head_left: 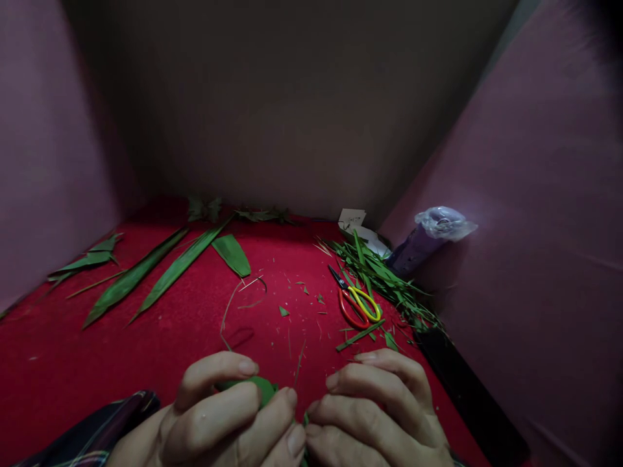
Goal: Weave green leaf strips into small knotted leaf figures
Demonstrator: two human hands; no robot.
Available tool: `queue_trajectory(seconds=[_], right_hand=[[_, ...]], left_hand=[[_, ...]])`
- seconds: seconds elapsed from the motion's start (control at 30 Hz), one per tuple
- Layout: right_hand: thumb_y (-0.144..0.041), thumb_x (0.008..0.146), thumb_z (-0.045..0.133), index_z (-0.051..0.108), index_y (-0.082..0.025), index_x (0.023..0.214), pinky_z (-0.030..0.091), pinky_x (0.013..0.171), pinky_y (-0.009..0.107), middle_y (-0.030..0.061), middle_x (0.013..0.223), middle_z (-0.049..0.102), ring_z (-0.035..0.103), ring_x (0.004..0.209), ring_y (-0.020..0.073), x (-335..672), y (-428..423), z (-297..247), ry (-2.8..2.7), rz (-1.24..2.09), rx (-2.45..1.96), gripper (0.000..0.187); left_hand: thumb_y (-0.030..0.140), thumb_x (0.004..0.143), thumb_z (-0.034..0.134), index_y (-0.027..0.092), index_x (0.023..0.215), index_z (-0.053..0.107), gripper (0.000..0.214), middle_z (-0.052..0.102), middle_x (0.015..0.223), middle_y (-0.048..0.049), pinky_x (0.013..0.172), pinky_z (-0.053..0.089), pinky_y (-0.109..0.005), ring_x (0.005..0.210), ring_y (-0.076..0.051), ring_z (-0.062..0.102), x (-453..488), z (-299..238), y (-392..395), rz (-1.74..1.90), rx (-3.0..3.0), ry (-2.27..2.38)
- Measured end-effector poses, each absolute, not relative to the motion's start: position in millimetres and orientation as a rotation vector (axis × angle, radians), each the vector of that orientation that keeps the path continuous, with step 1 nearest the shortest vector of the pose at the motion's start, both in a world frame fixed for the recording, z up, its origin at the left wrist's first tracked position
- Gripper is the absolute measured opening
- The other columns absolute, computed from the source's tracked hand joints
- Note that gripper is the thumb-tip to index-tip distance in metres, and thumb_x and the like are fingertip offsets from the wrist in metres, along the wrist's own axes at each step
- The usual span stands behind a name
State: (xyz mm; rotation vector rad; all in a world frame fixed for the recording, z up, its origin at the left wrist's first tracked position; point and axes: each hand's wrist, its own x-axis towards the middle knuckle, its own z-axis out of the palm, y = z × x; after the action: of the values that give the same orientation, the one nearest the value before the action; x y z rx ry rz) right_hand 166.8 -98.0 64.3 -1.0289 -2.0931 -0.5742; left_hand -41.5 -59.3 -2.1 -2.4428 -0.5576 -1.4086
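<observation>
At six o'clock my left hand point(226, 415) is curled closed around a folded green leaf point(263, 388). Beside it, the fingers of my right hand point(372, 415) bend inward; whether they pinch anything I cannot tell. From my hands, a black bar point(470, 395) lies at three o'clock. On the red cloth point(160, 353), red-and-yellow-handled scissors point(348, 289) lie at one, near cut leaf strips point(377, 269); two long leaves point(132, 281) at ten.

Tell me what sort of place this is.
Likely a small, walled-in craft workspot: a red surface with long green leaves, scissors beside a pile of green strips, and a green piece in the left hand.
</observation>
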Motion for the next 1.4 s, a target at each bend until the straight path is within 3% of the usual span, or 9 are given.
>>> queue_trajectory(seconds=[0.23,0.43,0.53,0.63,0.8,1.0,1.2,1.3,1.4], right_hand=[[-0.020,0.092,0.051,0.069,-0.027,0.068,0.052,0.068,0.019,-0.0070,0.064,0.071,0.065,0.061,0.0078,171,-98,67,-2.145,-0.484,-1.007,0.030],[-0.023,0.093,0.049,0.068,-0.024,0.079,0.046,0.074,0.022,-0.0034,0.069,0.071,0.064,0.067,0.0105,172,-91,47,-2.099,-0.315,-0.996,0.024],[-0.026,0.093,0.048,0.067,-0.026,0.082,0.042,0.077,0.029,-0.0043,0.064,0.069,0.062,0.069,0.0125,167,-80,34,-2.030,-0.185,-0.818,0.022],[-0.046,0.091,0.045,0.064,-0.023,0.081,0.040,0.070,0.030,-0.0028,0.057,0.063,0.058,0.066,0.0146,164,-69,27,-1.923,0.035,-0.816,0.031],[-0.042,0.091,0.049,0.062,-0.019,0.084,0.041,0.063,0.028,0.0005,0.063,0.062,0.056,0.066,0.0150,169,-62,40,-1.961,0.367,-0.757,0.027],[-0.030,0.085,0.060,0.065,-0.017,0.081,0.043,0.067,0.028,0.0042,0.073,0.063,0.057,0.072,0.0163,177,-62,58,-1.888,0.802,-0.932,0.015],[-0.041,0.082,0.064,0.065,-0.014,0.075,0.042,0.061,0.023,0.0013,0.065,0.060,0.055,0.059,0.0101,174,-56,48,-1.381,1.591,-0.992,0.028],[-0.038,0.078,0.069,0.067,-0.010,0.077,0.042,0.060,0.021,0.0027,0.064,0.062,0.056,0.057,0.0083,174,-52,38,-1.302,1.782,-0.880,0.028],[-0.044,0.085,0.058,0.068,-0.006,0.076,0.040,0.059,0.022,0.0053,0.062,0.063,0.056,0.055,0.0079,176,-49,28,-1.288,1.831,-0.821,0.040]], left_hand=[[0.015,0.086,0.052,0.031,0.087,0.067,0.022,0.075,0.079,0.0061,0.082,0.052,-0.038,0.075,-0.016,0.062,-39,-4,-65,-1.424,-2.476,-0.636],[0.035,0.092,0.045,0.031,0.085,0.068,0.025,0.076,0.084,0.0051,0.084,0.050,-0.037,0.078,-0.016,0.061,-42,9,-52,-1.414,-2.537,-0.515],[0.028,0.095,0.041,0.029,0.088,0.069,0.029,0.076,0.084,0.0035,0.086,0.048,-0.036,0.079,-0.016,0.061,-39,16,-48,-1.473,-2.548,-0.540],[0.023,0.095,0.038,0.025,0.090,0.069,0.031,0.076,0.083,0.0016,0.092,0.043,-0.037,0.084,-0.017,0.059,-38,19,-45,-1.579,-2.569,-0.598],[0.019,0.094,0.040,0.021,0.096,0.067,0.027,0.073,0.091,-0.0006,0.098,0.036,-0.036,0.095,-0.018,0.053,-43,21,-35,-1.469,-2.698,-0.514],[0.008,0.089,0.049,0.019,0.096,0.058,0.016,0.072,0.083,0.0015,0.096,0.034,-0.031,0.085,-0.014,0.057,-41,28,-24,-1.408,-2.790,-0.536],[0.010,0.085,0.054,0.017,0.097,0.061,0.016,0.073,0.087,-0.0016,0.097,0.035,-0.037,0.090,-0.018,0.054,-44,19,-22,-1.368,-2.692,-0.534],[0.011,0.087,0.050,0.018,0.096,0.065,0.019,0.074,0.088,-0.0032,0.097,0.035,-0.040,0.094,-0.020,0.053,-45,14,-23,-1.391,-2.603,-0.521],[0.012,0.088,0.046,0.021,0.095,0.067,0.024,0.075,0.087,-0.0023,0.097,0.036,-0.042,0.091,-0.020,0.054,-47,13,-24,-1.408,-2.517,-0.549]])
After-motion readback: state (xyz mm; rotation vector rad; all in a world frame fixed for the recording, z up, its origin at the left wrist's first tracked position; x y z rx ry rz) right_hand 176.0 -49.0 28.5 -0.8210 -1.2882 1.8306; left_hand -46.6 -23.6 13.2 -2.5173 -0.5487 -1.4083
